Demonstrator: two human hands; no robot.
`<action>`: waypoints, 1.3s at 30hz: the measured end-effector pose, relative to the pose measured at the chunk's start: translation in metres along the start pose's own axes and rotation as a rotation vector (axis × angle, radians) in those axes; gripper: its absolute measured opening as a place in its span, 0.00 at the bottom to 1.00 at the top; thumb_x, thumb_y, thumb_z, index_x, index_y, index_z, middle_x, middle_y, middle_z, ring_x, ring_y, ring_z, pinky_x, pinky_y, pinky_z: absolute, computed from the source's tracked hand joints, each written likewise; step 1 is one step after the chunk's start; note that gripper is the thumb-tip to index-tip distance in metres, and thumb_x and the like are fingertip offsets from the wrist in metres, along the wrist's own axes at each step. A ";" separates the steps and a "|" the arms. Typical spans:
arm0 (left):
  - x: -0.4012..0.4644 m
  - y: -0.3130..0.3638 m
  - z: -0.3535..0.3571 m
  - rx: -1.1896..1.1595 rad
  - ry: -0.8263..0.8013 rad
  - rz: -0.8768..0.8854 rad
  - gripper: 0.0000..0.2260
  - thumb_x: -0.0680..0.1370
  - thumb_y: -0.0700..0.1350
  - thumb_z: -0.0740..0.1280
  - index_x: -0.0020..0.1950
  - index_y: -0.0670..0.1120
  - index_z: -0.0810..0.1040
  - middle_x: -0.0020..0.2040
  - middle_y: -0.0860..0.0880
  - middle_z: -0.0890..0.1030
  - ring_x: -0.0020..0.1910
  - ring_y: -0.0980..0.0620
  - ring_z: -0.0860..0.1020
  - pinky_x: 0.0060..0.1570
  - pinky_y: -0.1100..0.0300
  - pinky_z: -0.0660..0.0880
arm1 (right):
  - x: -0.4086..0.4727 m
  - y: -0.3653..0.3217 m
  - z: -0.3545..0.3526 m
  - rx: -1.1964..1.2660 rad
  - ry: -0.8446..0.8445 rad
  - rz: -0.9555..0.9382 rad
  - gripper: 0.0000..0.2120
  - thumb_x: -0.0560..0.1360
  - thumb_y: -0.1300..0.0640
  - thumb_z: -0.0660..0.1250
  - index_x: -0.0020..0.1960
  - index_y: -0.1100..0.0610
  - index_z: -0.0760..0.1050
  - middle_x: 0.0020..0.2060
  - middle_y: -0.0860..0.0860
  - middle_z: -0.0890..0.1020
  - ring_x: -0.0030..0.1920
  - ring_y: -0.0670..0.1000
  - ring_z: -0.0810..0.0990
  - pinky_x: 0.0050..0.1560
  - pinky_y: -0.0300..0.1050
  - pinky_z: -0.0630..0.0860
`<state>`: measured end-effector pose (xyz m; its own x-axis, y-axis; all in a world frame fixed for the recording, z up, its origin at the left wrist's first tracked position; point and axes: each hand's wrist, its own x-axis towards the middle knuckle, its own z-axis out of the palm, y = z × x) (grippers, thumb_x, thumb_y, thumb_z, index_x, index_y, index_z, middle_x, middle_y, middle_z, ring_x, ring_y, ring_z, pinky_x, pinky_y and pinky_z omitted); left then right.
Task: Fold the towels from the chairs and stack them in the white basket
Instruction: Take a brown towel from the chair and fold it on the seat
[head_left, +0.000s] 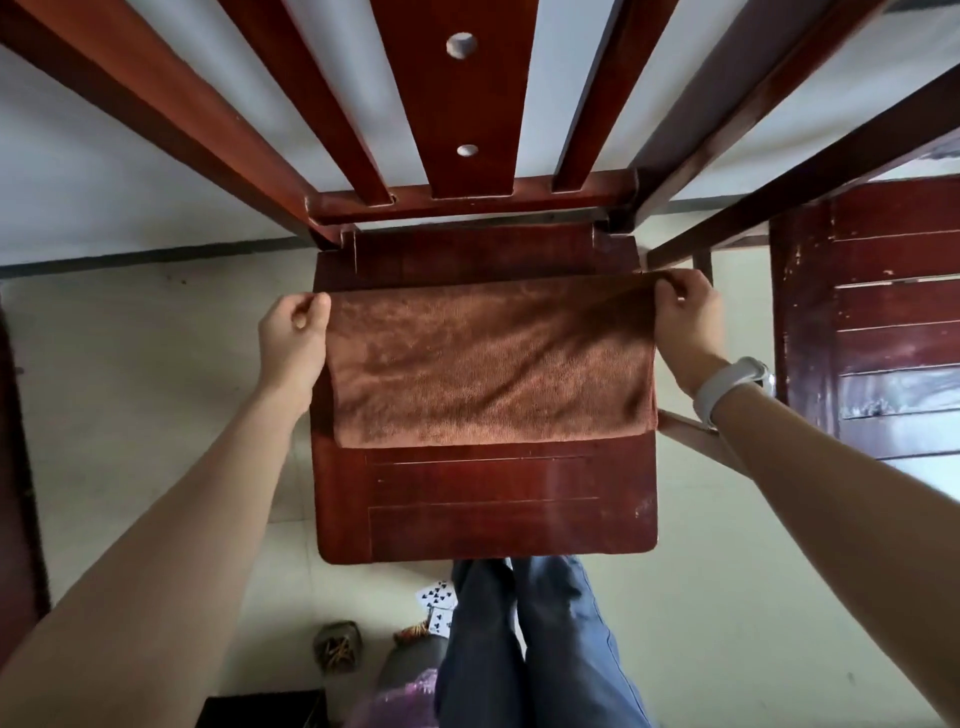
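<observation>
A brown towel (488, 364) lies folded in a wide rectangle on the seat of a dark red wooden chair (483, 509). My left hand (293, 338) pinches the towel's far left corner. My right hand (685, 319), with a white band on its wrist, pinches the far right corner. The far edge is pulled taut between both hands and lifted slightly off the seat. The near edge of the towel rests flat on the seat. No white basket is in view.
The chair's slatted back (462, 104) rises just beyond the towel. A second dark wooden chair (883, 322) stands close on the right. Playing cards (439, 597) and small clutter (337, 647) lie on the pale floor by my legs.
</observation>
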<state>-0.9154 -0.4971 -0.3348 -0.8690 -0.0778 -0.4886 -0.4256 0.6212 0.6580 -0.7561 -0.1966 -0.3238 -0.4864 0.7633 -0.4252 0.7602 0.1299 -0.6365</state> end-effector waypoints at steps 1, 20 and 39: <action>0.006 0.000 0.004 0.018 0.003 0.004 0.14 0.78 0.48 0.61 0.57 0.39 0.74 0.43 0.50 0.75 0.46 0.52 0.73 0.47 0.58 0.70 | 0.006 0.000 0.004 -0.002 0.007 -0.004 0.13 0.78 0.62 0.57 0.59 0.66 0.72 0.54 0.61 0.79 0.55 0.58 0.76 0.43 0.33 0.65; -0.029 -0.017 0.055 0.903 -0.103 0.721 0.23 0.77 0.55 0.53 0.72 0.51 0.63 0.74 0.45 0.61 0.74 0.43 0.56 0.70 0.39 0.48 | -0.043 -0.001 0.073 -0.797 -0.187 -0.781 0.23 0.75 0.52 0.54 0.68 0.56 0.68 0.69 0.59 0.69 0.71 0.62 0.63 0.69 0.67 0.50; -0.051 -0.037 0.068 0.945 -0.121 0.690 0.32 0.74 0.66 0.48 0.75 0.53 0.50 0.77 0.43 0.48 0.75 0.40 0.43 0.67 0.32 0.39 | -0.025 0.052 0.023 -0.839 -0.079 -0.627 0.28 0.75 0.50 0.53 0.74 0.52 0.55 0.75 0.60 0.55 0.75 0.60 0.51 0.69 0.68 0.43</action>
<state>-0.8378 -0.4629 -0.3734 -0.7909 0.5441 -0.2799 0.5263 0.8383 0.1425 -0.7144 -0.2239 -0.3605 -0.9001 0.3677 -0.2337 0.4020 0.9077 -0.1202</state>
